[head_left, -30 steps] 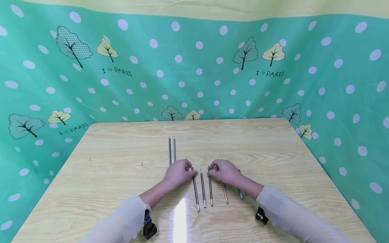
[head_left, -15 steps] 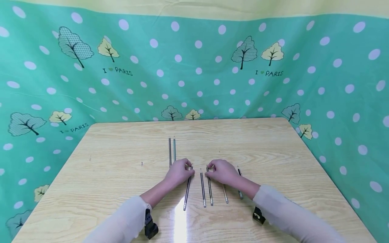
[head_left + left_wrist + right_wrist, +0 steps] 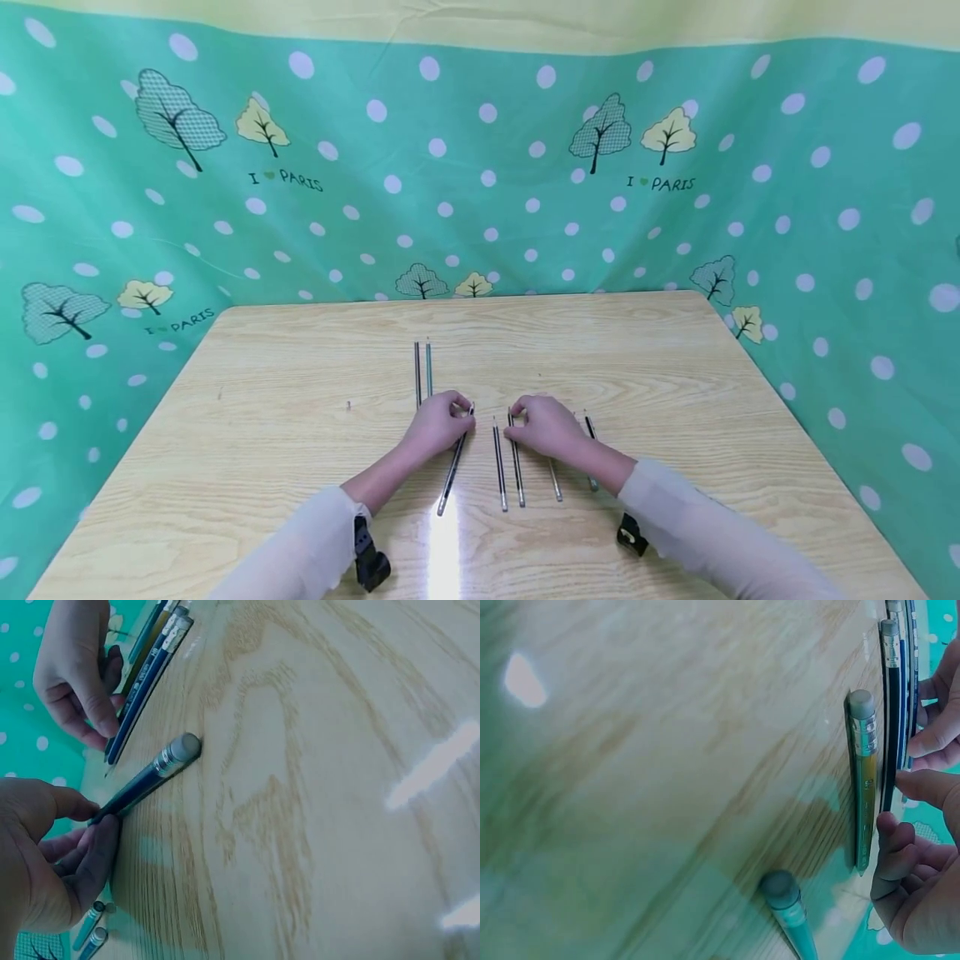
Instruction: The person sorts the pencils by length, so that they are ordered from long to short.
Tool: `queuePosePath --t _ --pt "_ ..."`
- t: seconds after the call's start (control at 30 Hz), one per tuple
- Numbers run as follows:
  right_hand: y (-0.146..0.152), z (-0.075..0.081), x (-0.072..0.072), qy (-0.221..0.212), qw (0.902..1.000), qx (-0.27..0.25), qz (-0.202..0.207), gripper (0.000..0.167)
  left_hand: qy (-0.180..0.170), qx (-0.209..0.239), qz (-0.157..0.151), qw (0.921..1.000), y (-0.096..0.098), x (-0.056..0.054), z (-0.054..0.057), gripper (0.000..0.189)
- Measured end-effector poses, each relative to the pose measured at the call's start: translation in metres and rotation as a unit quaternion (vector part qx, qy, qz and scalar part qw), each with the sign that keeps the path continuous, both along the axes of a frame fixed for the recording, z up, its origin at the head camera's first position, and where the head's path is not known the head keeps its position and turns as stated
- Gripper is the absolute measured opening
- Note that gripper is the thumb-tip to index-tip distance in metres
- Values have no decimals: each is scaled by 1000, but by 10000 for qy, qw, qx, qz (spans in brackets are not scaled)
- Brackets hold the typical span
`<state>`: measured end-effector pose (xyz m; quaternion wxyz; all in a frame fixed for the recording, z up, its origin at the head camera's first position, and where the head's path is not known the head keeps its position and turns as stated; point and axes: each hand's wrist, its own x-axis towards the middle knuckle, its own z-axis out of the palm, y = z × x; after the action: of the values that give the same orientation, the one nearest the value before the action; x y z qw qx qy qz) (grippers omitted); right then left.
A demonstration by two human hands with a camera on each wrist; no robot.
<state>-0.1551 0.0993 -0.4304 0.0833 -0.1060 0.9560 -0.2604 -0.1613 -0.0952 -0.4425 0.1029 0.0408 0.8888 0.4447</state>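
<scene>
My left hand (image 3: 438,422) pinches a dark pencil (image 3: 154,774) near its tip between thumb and fingers. That pencil slants toward me, its grey eraser end near the table. My right hand (image 3: 551,425) pinches the upper part of another dark pencil (image 3: 518,471) that points away from me. Between the hands lies a third dark pencil (image 3: 500,467). To the right, partly behind my right hand and wrist, lie a yellow pencil (image 3: 865,780) and a teal-looking pencil (image 3: 791,907). Both held tips are partly covered by fingers.
Past my left hand, a dark pencil (image 3: 417,375) and a teal pencil (image 3: 429,367) lie side by side, lower ends hidden. A tiny dark bit (image 3: 348,406) sits on the wooden table (image 3: 285,358). A dotted green cloth (image 3: 480,179) hangs behind.
The left hand's pencil has swung its eraser end leftward, away from the other pencils, and the hand has shifted slightly left. My right hand and its pencil have drifted a little left.
</scene>
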Motion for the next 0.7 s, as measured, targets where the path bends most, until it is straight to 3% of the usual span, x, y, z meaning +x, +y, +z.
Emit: queuePosePath --t 0.2,0.7 --pt "-3 -2 0 -2 10000 51 -62 35 -498 513 134 9973 -4 -5 -3 29" --pt "-11 -1 3 -96 9997 -161 -135 40 -532 889 183 9945 -7 -5 0 28"
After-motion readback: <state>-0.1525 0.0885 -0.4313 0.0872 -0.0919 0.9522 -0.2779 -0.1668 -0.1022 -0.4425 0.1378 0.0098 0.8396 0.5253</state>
